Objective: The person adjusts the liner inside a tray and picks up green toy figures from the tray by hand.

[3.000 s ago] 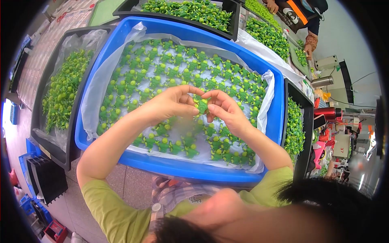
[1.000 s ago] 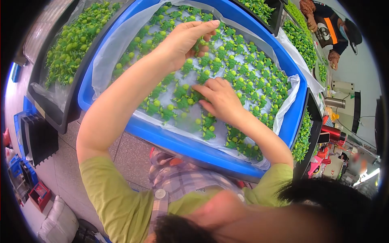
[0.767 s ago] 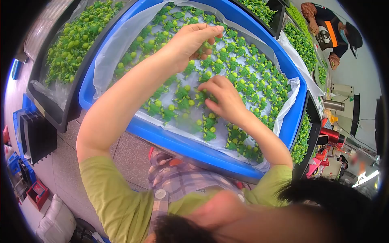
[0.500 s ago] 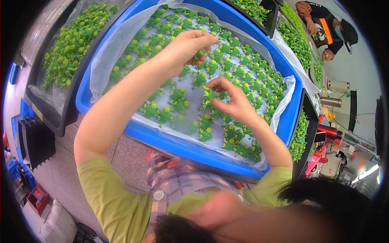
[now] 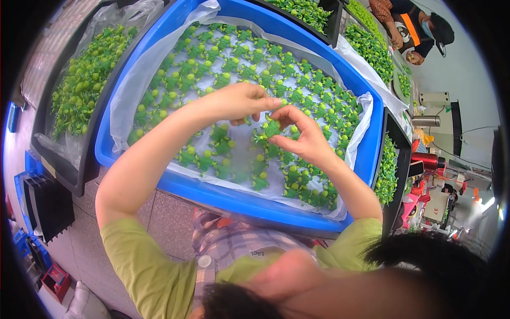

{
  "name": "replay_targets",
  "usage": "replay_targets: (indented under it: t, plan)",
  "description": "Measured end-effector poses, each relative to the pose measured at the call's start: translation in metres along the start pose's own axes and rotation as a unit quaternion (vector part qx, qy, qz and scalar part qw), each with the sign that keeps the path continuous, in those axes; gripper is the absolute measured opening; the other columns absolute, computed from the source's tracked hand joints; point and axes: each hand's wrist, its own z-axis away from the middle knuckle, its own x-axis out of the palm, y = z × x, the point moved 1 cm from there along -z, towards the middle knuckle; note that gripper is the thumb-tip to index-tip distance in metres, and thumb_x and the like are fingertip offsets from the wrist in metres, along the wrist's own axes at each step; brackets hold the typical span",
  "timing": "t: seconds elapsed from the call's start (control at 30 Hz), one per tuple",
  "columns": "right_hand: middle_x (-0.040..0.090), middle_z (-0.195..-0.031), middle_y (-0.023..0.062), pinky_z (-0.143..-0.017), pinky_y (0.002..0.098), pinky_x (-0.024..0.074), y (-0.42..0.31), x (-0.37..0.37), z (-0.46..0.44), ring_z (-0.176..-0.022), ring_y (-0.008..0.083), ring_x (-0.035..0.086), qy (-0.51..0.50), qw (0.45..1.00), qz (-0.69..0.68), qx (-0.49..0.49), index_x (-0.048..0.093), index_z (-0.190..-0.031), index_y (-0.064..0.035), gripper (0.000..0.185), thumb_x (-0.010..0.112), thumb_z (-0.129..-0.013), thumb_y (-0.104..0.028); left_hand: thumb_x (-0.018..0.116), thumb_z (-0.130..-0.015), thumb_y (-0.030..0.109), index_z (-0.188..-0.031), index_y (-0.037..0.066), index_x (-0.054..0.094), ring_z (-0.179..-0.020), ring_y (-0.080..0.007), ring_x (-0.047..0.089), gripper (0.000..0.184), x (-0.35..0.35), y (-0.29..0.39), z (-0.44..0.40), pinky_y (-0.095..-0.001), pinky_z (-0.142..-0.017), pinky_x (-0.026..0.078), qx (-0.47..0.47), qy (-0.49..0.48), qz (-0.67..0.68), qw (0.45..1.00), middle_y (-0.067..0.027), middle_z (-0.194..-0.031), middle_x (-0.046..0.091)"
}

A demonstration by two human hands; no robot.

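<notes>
One blue tray (image 5: 212, 195) fills the middle of the frame, two hands over it.
Three black trays (image 5: 79, 182) flank it at left, upper centre and right; the left hand (image 5: 241, 101) curls its fingers, contents I cannot tell; the right hand (image 5: 308, 141), slightly open, pinches one green figure (image 5: 272, 128) between thumb and forefinger, at frame centre; green figures in rows (image 5: 260, 182) below, too many to count.

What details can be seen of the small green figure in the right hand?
The small green figure looks like molded plastic: a green body with paler yellow-green parts at its edge. The right hand pinches it between thumb and forefinger, above the blue tray. Whether the left hand touches it is unclear.
</notes>
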Motion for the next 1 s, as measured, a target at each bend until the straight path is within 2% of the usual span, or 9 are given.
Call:
replay_targets:
  t: [0.2,0.3,0.43,0.47,0.57,0.6,0.77,0.9,1.0]
  plan:
    - [0.056,-0.088,0.0069,-0.071,0.0301,0.0444,-0.005,0.001,-0.006,-0.078,0.0179,0.055,0.042,0.994,0.084,-0.047,0.052,-0.098,-0.0028,0.037,0.071,-0.069,-0.015,0.063,-0.07,0.059,-0.111,0.006,0.054,-0.063,-0.012,0.052,0.068,0.011,-0.001,0.005,-0.025,-0.049,0.042,0.019,-0.056,0.014,0.998,-0.0062,-0.079,0.058]
    - [0.057,-0.09,0.0063,-0.072,0.0287,0.0446,-0.009,0.004,-0.01,-0.078,0.0164,0.056,0.077,0.994,0.06,-0.055,0.052,-0.101,-0.0034,0.037,0.07,-0.071,-0.015,0.062,-0.079,0.041,-0.103,0.007,0.056,-0.061,-0.0076,0.053,0.042,0.01,0.001,0.002,-0.0219,-0.05,0.036,0.021,-0.08,0.101,0.991,-0.0009,-0.076,0.057]
    - [0.058,-0.089,0.0057,-0.071,0.0266,0.0449,0.007,0.002,-0.016,-0.077,0.0126,0.056,0.134,0.988,-0.073,-0.027,0.052,-0.105,-0.0031,0.031,0.064,-0.079,-0.013,0.06,-0.08,0.042,-0.101,0.01,0.058,-0.059,-0.0079,0.055,0.039,-0.007,0.001,0.001,-0.0209,-0.05,0.036,0.011,0.008,0.166,0.986,-0.0015,-0.078,0.06]
    - [0.058,-0.092,0.0037,-0.079,0.0263,0.043,0.009,0.0,-0.015,-0.086,0.0119,0.055,0.099,0.994,-0.021,0.03,0.053,-0.105,-0.0029,0.028,0.061,-0.08,-0.011,0.061,-0.079,0.043,-0.101,0.01,0.058,-0.059,-0.0078,0.055,0.04,-0.01,-0.001,-0.001,-0.0214,-0.05,0.036,0.014,0.037,0.182,0.982,-0.0016,-0.078,0.061]
    - [0.057,-0.096,0.0092,-0.079,0.0352,0.0413,0.016,0.002,-0.011,-0.086,0.0242,0.053,-0.05,0.976,0.209,-0.044,0.059,-0.097,-0.0068,0.024,0.064,-0.075,-0.014,0.062,-0.078,0.046,-0.098,0.013,0.058,-0.063,-0.0081,0.058,0.039,-0.015,0.005,0.002,-0.0211,-0.051,0.038,0.009,0.105,0.235,0.966,-0.0012,-0.081,0.06]
    - [0.056,-0.096,0.0089,-0.08,0.0364,0.0399,0.015,0.005,-0.009,-0.089,0.0256,0.051,-0.058,0.963,0.251,-0.078,0.059,-0.097,-0.0073,0.026,0.065,-0.073,-0.015,0.065,-0.075,0.047,-0.097,0.007,0.056,-0.067,-0.0112,0.06,0.047,-0.018,0.013,0.008,-0.0223,-0.052,0.043,0.012,0.12,0.251,0.96,-0.0047,-0.085,0.061]
    - [0.054,-0.092,0.0056,-0.083,0.0373,0.0347,0.013,0.024,-0.004,-0.093,0.0248,0.048,-0.081,0.905,0.388,-0.151,0.057,-0.102,-0.0111,0.039,0.069,-0.065,-0.015,0.064,-0.076,0.046,-0.093,0.012,0.053,-0.068,-0.0095,0.06,0.04,-0.032,0.023,0.02,-0.0198,-0.051,0.043,0.041,0.193,0.317,0.928,-0.0039,-0.088,0.06]
    - [0.052,-0.092,0.0056,-0.082,0.0368,0.034,0.013,0.024,-0.007,-0.093,0.0243,0.048,-0.068,0.919,0.352,-0.162,0.055,-0.101,-0.0108,0.038,0.068,-0.065,-0.012,0.065,-0.076,0.042,-0.094,0.011,0.053,-0.073,-0.0122,0.062,0.038,-0.037,0.025,0.025,-0.0209,-0.053,0.046,0.09,0.181,0.342,0.918,-0.0082,-0.094,0.062]
    - [0.052,-0.091,0.0063,-0.08,0.0364,0.0361,0.008,0.02,-0.007,-0.091,0.0249,0.049,-0.038,0.945,0.296,-0.132,0.055,-0.1,-0.01,0.037,0.067,-0.065,-0.011,0.062,-0.081,0.024,-0.095,0.01,0.053,-0.077,-0.014,0.063,0.022,-0.039,0.013,0.013,-0.02,-0.052,0.045,0.123,0.134,0.343,0.921,-0.0067,-0.096,0.062]
